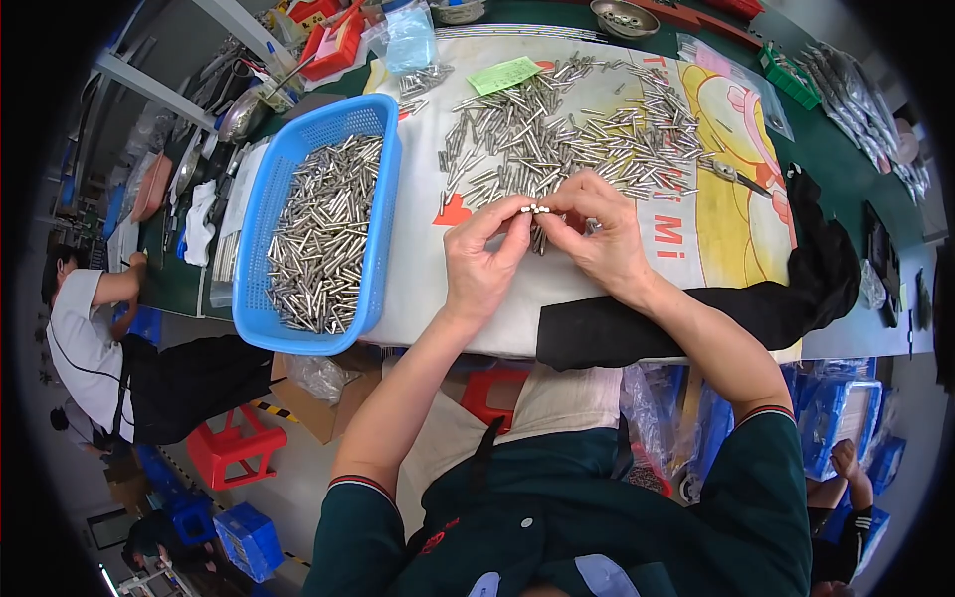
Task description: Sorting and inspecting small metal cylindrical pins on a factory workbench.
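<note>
Several small silvery metal pins (535,210) are pinched between my fingertips, end faces toward me, just above the near edge of a spread pile. My left hand (484,257) closes its thumb and forefinger on their left side. From the right, my right hand (605,231) grips the same little bunch with thumb and fingers. The loose pile of metal pins (537,129) covers the cloth beyond my hands. At my left a blue plastic basket (390,199) holds a heap of similar pins (323,239).
A printed cloth (438,289) covers the table. A green paper slip (503,76) lies on the pile's far side. Pliers (734,177) rest at the right, near a black sleeve-like cloth (617,333). A metal bowl (625,18) stands at the back. Another person (90,298) works at far left.
</note>
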`<move>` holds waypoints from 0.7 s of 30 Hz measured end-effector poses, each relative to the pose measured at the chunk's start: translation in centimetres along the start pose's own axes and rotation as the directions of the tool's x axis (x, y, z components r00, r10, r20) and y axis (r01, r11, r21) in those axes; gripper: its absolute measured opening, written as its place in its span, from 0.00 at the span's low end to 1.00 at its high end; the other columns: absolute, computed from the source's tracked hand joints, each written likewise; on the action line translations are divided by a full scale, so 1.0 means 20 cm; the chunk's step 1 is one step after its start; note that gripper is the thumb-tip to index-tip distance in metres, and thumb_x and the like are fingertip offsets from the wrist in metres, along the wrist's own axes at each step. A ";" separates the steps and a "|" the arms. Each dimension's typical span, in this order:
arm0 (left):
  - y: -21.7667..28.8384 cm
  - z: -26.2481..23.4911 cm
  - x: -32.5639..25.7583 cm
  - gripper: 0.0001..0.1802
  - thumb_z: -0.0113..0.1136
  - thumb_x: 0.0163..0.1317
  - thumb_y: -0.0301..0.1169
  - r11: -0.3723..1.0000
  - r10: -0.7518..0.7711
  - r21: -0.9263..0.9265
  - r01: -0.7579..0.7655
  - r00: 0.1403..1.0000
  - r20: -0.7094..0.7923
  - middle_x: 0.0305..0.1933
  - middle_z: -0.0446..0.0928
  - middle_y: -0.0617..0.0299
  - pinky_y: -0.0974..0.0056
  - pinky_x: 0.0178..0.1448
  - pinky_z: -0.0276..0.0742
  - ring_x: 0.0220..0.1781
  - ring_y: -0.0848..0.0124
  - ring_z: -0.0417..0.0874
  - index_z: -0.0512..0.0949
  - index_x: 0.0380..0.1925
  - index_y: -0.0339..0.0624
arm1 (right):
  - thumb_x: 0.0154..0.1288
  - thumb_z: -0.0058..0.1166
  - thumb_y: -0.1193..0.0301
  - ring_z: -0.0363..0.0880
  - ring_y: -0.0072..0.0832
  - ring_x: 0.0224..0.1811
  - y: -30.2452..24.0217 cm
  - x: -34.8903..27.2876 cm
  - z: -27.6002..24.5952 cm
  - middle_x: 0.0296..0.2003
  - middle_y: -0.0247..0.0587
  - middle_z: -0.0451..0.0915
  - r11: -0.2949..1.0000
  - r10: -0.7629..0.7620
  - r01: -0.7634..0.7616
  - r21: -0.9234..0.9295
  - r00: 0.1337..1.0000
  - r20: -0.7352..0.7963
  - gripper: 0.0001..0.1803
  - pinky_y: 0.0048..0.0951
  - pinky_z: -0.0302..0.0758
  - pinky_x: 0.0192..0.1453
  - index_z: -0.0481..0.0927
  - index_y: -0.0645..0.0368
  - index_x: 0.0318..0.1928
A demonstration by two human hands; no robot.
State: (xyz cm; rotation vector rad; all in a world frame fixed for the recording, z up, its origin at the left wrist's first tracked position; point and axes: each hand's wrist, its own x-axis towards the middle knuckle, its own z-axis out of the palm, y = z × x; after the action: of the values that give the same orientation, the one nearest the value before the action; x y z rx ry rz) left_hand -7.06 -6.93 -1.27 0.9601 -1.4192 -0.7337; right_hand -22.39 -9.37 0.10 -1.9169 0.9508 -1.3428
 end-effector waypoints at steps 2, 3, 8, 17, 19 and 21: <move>-0.01 0.00 0.00 0.09 0.58 0.59 0.21 0.999 0.035 0.025 -0.034 0.999 -0.012 0.34 0.81 0.60 0.72 0.36 0.76 0.31 0.77 0.80 0.79 0.40 0.34 | 0.52 0.61 0.79 0.73 0.18 0.26 -0.01 0.00 0.00 0.29 0.33 0.74 1.000 -0.005 0.005 0.016 1.000 -0.004 0.06 0.19 0.71 0.26 0.83 0.60 0.33; -0.01 0.00 0.00 0.08 0.58 0.59 0.21 0.996 0.069 0.050 -0.067 0.997 -0.022 0.35 0.81 0.60 0.72 0.36 0.76 0.32 0.78 0.80 0.80 0.40 0.35 | 0.52 0.61 0.79 0.73 0.18 0.26 -0.01 0.00 0.01 0.29 0.33 0.74 1.000 -0.006 0.006 0.016 1.000 -0.002 0.06 0.19 0.71 0.26 0.83 0.60 0.33; 0.02 0.00 -0.02 0.09 0.56 0.61 0.21 0.995 -0.071 -0.066 0.071 0.997 0.013 0.36 0.81 0.59 0.72 0.39 0.77 0.35 0.75 0.81 0.77 0.42 0.32 | 0.52 0.61 0.78 0.70 0.14 0.24 0.01 0.01 0.00 0.26 0.31 0.75 0.993 0.051 -0.054 0.106 0.998 0.036 0.04 0.17 0.66 0.24 0.81 0.63 0.31; 0.11 -0.03 -0.02 0.11 0.49 0.67 0.26 0.694 -0.556 -0.389 0.606 0.794 0.247 0.38 0.79 0.54 0.68 0.42 0.82 0.37 0.66 0.85 0.74 0.43 0.28 | 0.56 0.61 0.73 0.67 0.09 0.23 -0.04 0.05 -0.08 0.22 0.27 0.76 0.840 0.472 -0.533 0.098 0.809 0.350 0.06 0.14 0.64 0.27 0.80 0.63 0.27; 0.13 -0.04 -0.01 0.12 0.49 0.67 0.28 0.627 -0.600 -0.408 0.663 0.746 0.289 0.38 0.79 0.54 0.67 0.43 0.82 0.37 0.66 0.85 0.74 0.43 0.28 | 0.57 0.60 0.71 0.68 0.09 0.24 -0.03 0.05 -0.09 0.22 0.27 0.76 0.825 0.495 -0.559 0.079 0.783 0.377 0.07 0.15 0.64 0.27 0.81 0.63 0.28; 0.15 -0.06 0.01 0.13 0.49 0.68 0.30 0.520 -0.659 -0.419 0.744 0.662 0.357 0.39 0.78 0.54 0.67 0.43 0.83 0.38 0.64 0.85 0.74 0.43 0.29 | 0.56 0.59 0.68 0.69 0.12 0.22 -0.04 0.06 -0.11 0.19 0.30 0.77 0.800 0.521 -0.593 0.091 0.762 0.385 0.12 0.18 0.66 0.26 0.82 0.67 0.27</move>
State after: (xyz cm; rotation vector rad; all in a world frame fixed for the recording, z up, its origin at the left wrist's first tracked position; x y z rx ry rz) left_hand -6.33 -5.55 1.56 1.0267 -0.7931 -1.7654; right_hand -23.98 -10.15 1.97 -1.4626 1.0450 -0.6907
